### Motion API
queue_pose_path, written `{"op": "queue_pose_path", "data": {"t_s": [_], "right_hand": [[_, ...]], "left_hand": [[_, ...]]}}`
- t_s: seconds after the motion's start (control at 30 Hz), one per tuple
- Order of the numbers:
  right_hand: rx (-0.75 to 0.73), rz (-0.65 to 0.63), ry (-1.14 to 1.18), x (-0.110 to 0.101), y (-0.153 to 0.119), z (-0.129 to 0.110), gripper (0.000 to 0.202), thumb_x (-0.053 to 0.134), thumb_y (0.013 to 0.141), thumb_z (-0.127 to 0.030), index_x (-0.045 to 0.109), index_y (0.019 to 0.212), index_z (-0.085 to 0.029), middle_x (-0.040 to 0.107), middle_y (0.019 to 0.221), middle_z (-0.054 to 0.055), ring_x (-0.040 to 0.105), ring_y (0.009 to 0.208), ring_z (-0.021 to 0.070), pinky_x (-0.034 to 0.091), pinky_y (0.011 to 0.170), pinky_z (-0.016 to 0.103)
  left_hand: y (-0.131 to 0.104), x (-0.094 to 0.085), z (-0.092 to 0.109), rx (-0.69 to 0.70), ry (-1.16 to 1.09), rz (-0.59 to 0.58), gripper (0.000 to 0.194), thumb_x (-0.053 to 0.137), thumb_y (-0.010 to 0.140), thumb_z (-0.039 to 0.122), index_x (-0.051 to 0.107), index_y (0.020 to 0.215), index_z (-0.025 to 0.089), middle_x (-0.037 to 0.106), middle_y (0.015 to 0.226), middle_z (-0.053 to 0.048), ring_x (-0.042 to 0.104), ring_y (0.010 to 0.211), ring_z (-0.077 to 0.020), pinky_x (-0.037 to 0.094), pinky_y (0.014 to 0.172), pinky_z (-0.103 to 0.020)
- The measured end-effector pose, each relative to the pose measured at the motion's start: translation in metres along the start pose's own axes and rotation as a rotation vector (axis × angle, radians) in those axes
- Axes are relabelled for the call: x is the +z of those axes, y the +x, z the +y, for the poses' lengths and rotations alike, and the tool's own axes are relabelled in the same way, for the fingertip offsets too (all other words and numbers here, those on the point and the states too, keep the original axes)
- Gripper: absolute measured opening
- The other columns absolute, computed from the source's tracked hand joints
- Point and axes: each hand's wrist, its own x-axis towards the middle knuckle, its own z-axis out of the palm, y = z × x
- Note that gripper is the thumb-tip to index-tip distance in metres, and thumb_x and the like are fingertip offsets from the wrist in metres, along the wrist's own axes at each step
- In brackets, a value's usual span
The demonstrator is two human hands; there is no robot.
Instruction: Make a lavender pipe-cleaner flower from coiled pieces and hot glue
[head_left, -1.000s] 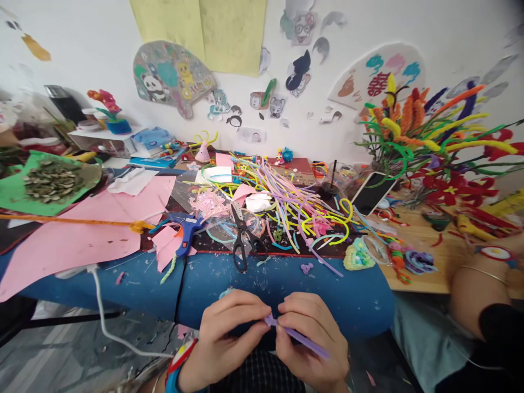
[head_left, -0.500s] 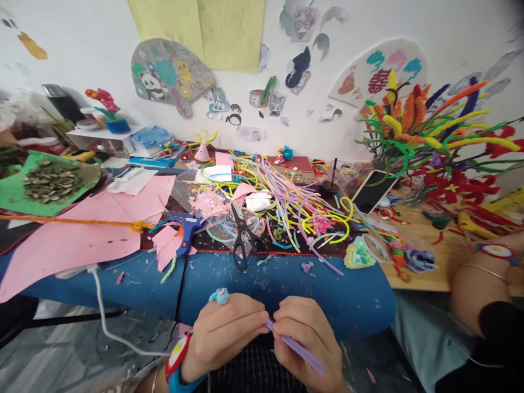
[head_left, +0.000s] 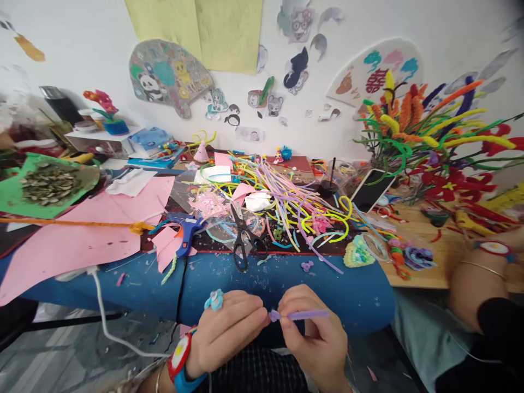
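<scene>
A purple pipe cleaner (head_left: 309, 315) is pinched between the thumb and fingers of my right hand (head_left: 313, 338), its straight tail pointing right. Its left end is bent into a small curl (head_left: 274, 315) that sits between both hands. My left hand (head_left: 231, 330) has its fingers pressed together, their tips at the curl; whether they grip it is hidden. A light blue ring of fuzzy wire (head_left: 214, 299) is on a left finger, and a red and blue band (head_left: 182, 355) circles that wrist. Both hands are in front of the table's blue edge.
Black scissors (head_left: 244, 237) and a blue glue gun (head_left: 187, 233) lie near the table edge, with a pile of pipe cleaners (head_left: 282, 191) behind. Pink paper (head_left: 94, 229) spreads left. A phone (head_left: 372, 190) leans at right, before fuzzy flowers (head_left: 413, 117). Another person's arm (head_left: 477, 289) rests far right.
My right hand has turned and lifted slightly, so the pipe cleaner's tail swung from slanting down to nearly level. The curled end now shows between my hands.
</scene>
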Motion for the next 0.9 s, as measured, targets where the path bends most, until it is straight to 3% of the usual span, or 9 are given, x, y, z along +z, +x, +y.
{"op": "queue_pose_path", "data": {"t_s": [0.1, 0.23, 0.4, 0.5, 0.63, 0.9], "right_hand": [[0.191, -0.036, 0.112, 0.0, -0.001, 0.002, 0.014, 0.059, 0.08, -0.009, 0.062, 0.071, -0.02, 0.064, 0.064, 0.001, 0.061, 0.059, 0.0145, 0.053, 0.055, 0.025], [0.408, -0.125, 0.253, -0.003, 0.0, 0.003, 0.012, 0.059, 0.074, -0.01, 0.061, 0.065, -0.018, 0.064, 0.064, 0.001, 0.061, 0.059, 0.013, 0.053, 0.056, 0.021], [0.494, -0.182, 0.225, -0.004, 0.003, 0.003, 0.011, 0.058, 0.073, -0.011, 0.06, 0.064, -0.018, 0.062, 0.063, 0.0, 0.058, 0.058, 0.012, 0.052, 0.055, 0.02], [0.412, -0.166, 0.191, -0.002, 0.003, 0.003, 0.012, 0.059, 0.075, -0.01, 0.061, 0.067, -0.018, 0.064, 0.065, 0.001, 0.061, 0.061, 0.0136, 0.053, 0.057, 0.023], [0.196, -0.118, 0.116, 0.001, 0.003, 0.002, 0.013, 0.06, 0.081, -0.008, 0.064, 0.074, -0.019, 0.066, 0.068, 0.002, 0.063, 0.064, 0.0151, 0.054, 0.059, 0.026], [-0.264, -0.085, -0.107, 0.0, 0.001, 0.011, 0.019, 0.057, 0.087, -0.006, 0.067, 0.097, -0.018, 0.073, 0.079, 0.006, 0.068, 0.072, 0.0182, 0.061, 0.065, 0.033]], "left_hand": [[0.006, -0.007, -0.003, 0.115, 0.011, -0.111, 0.032, 0.048, 0.096, 0.003, 0.061, 0.125, 0.005, 0.077, 0.1, -0.014, 0.073, 0.101, -0.023, 0.062, 0.087, -0.033], [0.012, -0.012, -0.009, 0.186, 0.032, -0.171, 0.033, 0.041, 0.1, 0.007, 0.061, 0.125, 0.004, 0.079, 0.096, -0.014, 0.073, 0.099, -0.0223, 0.063, 0.085, -0.032], [0.016, -0.016, -0.017, 0.218, 0.0, -0.301, 0.036, 0.038, 0.1, 0.006, 0.059, 0.128, 0.005, 0.078, 0.1, -0.014, 0.074, 0.098, -0.022, 0.061, 0.09, -0.033], [0.018, -0.018, -0.017, 0.159, -0.072, -0.291, 0.037, 0.037, 0.1, 0.006, 0.058, 0.131, 0.006, 0.078, 0.1, -0.014, 0.074, 0.097, -0.0218, 0.061, 0.09, -0.033], [0.011, -0.011, -0.013, 0.027, -0.168, -0.201, 0.033, 0.05, 0.097, 0.006, 0.06, 0.128, 0.008, 0.078, 0.098, -0.012, 0.075, 0.093, -0.0214, 0.063, 0.086, -0.032], [-0.002, 0.029, 0.005, -0.321, -0.33, 0.253, 0.009, 0.067, 0.091, 0.021, 0.073, 0.097, 0.016, 0.076, 0.074, -0.005, 0.071, 0.062, -0.0165, 0.06, 0.058, -0.025]]}}
